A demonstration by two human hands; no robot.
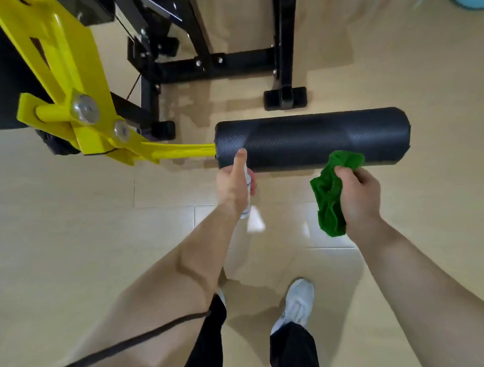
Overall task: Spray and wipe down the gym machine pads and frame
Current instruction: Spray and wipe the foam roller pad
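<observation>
Underfoot, a glossy beige tiled floor [70, 218] runs beneath the black frame [230, 63] and yellow arm [86, 79]. Just beyond the fingers lies the pad [311, 138]. Fingers of the left hand [234, 183] curl round a bottle [247, 179], mostly hidden; those of the right hand [358, 195] pinch a green cloth [329, 204] at the pad's near edge.

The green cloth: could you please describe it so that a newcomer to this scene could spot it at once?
Find the long black roller pad on the yellow arm. In front of its right half, the right hand grips the green cloth, bunched. It is the only bright green, soft thing; the left hand holds a spray bottle.
</observation>
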